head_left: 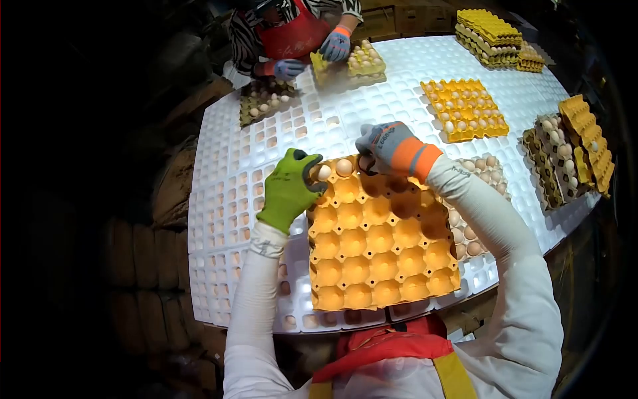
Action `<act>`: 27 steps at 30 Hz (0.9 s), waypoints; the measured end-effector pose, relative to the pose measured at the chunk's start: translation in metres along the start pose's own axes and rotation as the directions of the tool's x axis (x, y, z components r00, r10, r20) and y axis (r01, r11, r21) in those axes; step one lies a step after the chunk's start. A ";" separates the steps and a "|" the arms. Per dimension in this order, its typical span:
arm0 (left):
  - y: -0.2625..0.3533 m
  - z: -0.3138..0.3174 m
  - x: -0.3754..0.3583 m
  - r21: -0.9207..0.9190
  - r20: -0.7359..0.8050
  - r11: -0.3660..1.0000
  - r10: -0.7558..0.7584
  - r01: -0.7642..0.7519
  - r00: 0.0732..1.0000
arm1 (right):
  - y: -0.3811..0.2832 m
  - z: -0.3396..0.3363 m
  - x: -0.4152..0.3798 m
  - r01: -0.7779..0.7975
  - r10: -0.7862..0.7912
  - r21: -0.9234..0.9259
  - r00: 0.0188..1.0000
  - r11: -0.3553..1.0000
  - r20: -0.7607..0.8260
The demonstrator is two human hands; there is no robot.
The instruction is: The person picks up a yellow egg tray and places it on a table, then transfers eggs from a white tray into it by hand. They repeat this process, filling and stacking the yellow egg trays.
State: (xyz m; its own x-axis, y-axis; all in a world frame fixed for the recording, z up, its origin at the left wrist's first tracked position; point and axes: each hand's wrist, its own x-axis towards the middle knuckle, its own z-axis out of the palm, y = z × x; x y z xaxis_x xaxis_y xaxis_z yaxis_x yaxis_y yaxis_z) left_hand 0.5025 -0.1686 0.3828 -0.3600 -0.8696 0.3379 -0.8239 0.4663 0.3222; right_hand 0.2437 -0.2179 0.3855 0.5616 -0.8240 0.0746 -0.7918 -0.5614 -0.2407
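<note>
An orange egg tray (383,239) lies in front of me, its cups mostly bare. Two eggs sit in its far row: one at the left corner (323,173) and a second egg (343,167) beside it. My left hand (290,188), in a green glove with dark fingertips, curls its fingers and thumb around the corner egg. Above the tray's far edge is my right hand (389,147), in a grey glove with an orange cuff. Its fingers are bent inward; whatever they hold is hidden. Under my right forearm, a tray of eggs (468,236) shows partly.
White foam trays (226,199) with square pockets cover the table, several pockets holding eggs at left. A yellow egg tray (465,110) lies beyond my right hand. Stacked trays (488,40) and tilted trays (565,156) line the right side. Across the table, a gloved person (292,33) handles egg trays.
</note>
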 end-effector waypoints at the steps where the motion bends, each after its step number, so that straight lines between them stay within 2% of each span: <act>1: -0.004 0.011 0.009 0.069 0.053 0.997 0.023 -0.027 0.998 | 0.010 -0.007 -0.004 -0.006 0.015 0.175 0.999 0.985 -0.049; 2: -0.007 0.018 0.015 0.137 0.098 0.989 0.044 -0.058 0.994 | 0.018 -0.016 -0.012 0.002 0.034 0.338 0.994 0.941 -0.100; 3: -0.008 0.014 0.019 0.124 0.136 0.992 0.017 -0.034 0.991 | 0.015 -0.042 -0.029 -0.229 0.229 0.706 0.969 0.670 0.097; 4: -0.006 0.006 0.022 0.111 0.178 0.994 -0.009 -0.011 0.984 | 0.048 -0.021 -0.035 -0.042 0.179 0.873 0.982 0.486 -0.053; 5: -0.006 0.001 0.021 0.100 0.219 0.995 -0.033 0.011 0.975 | 0.065 -0.020 -0.047 0.011 0.180 0.981 0.983 0.193 -0.047; 6: -0.009 0.002 0.017 0.006 0.162 1.000 -0.020 0.019 0.987 | 0.074 -0.025 -0.061 -0.004 0.190 1.000 0.982 -0.011 0.006; 8: -0.018 0.006 0.005 -0.179 0.047 0.984 0.001 0.007 0.999 | 0.077 -0.029 -0.081 0.001 0.236 0.999 0.972 -0.039 0.008; 9: -0.028 0.011 -0.001 -0.336 0.021 0.942 -0.022 0.028 1.000 | 0.075 -0.030 -0.084 -0.025 0.278 0.990 0.960 0.138 -0.015; 10: -0.029 0.009 -0.006 -0.543 0.049 0.831 -0.110 0.118 0.993 | 0.075 -0.029 -0.086 -0.057 0.316 0.951 0.948 0.304 -0.044; 11: -0.030 0.006 -0.010 -0.715 0.098 0.671 -0.185 0.198 0.978 | 0.098 -0.013 -0.080 -0.031 0.201 0.751 0.970 0.660 -0.137; 12: -0.031 0.002 -0.014 -0.842 0.163 0.471 -0.245 0.265 0.956 | 0.082 -0.018 -0.080 -0.159 0.274 0.686 0.960 0.710 -0.061; 13: -0.034 -0.001 -0.020 -0.879 0.222 0.378 -0.216 0.291 0.951 | 0.068 -0.022 -0.079 -0.186 0.220 0.361 0.974 0.914 -0.055; 14: -0.037 -0.001 -0.025 -0.931 0.251 0.219 -0.199 0.292 0.947 | 0.054 -0.026 -0.078 -0.173 0.173 -0.017 0.985 0.985 -0.027; 15: -0.040 0.000 -0.029 -0.956 0.274 0.054 -0.176 0.288 0.945 | 0.036 -0.027 -0.075 -0.231 0.228 -0.099 0.973 0.968 -0.045; 17: -0.039 -0.002 -0.033 -0.928 0.323 -0.235 -0.118 0.290 0.939 | 0.022 -0.033 -0.070 -0.277 0.287 -0.195 0.958 0.941 0.027; 19: -0.031 -0.008 -0.030 -0.924 0.355 -0.201 -0.141 0.324 0.924 | 0.024 -0.029 -0.071 -0.285 0.316 -0.321 0.947 0.903 0.049; 20: -0.028 -0.010 -0.027 -0.921 0.370 -0.186 -0.150 0.342 0.917 | 0.029 -0.023 -0.074 -0.310 0.327 -0.286 0.945 0.907 0.012; 22: -0.028 -0.008 -0.022 -0.947 0.319 -0.013 -0.149 0.321 0.936 | 0.035 -0.017 -0.079 -0.354 0.350 -0.222 0.935 0.908 -0.059; 23: -0.027 -0.006 -0.016 -0.948 0.297 0.074 -0.146 0.310 0.944 | 0.040 -0.018 -0.080 -0.344 0.340 -0.080 0.939 0.936 -0.056; 24: -0.023 -0.006 -0.005 -0.901 0.276 0.304 -0.147 0.309 0.950 | 0.046 -0.018 -0.083 -0.322 0.326 0.054 0.938 0.945 -0.115; 26: -0.014 -0.003 0.015 -0.666 0.228 0.702 -0.133 0.254 0.965 | 0.059 -0.011 -0.093 -0.235 0.313 0.305 0.920 0.923 -0.238; 27: -0.010 0.006 0.022 -0.410 -0.042 0.909 0.065 -0.077 0.997 | 0.073 -0.005 -0.094 -0.037 0.258 0.585 0.919 0.810 -0.299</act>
State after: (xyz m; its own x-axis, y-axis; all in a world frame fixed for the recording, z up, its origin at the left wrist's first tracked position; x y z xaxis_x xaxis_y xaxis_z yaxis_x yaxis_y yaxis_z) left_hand 0.5001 -0.1930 0.3817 -0.3938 -0.8299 0.3952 -0.5420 0.5569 0.6293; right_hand 0.1322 -0.1819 0.3657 0.2400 -0.9247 0.2954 -0.5215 -0.3795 -0.7642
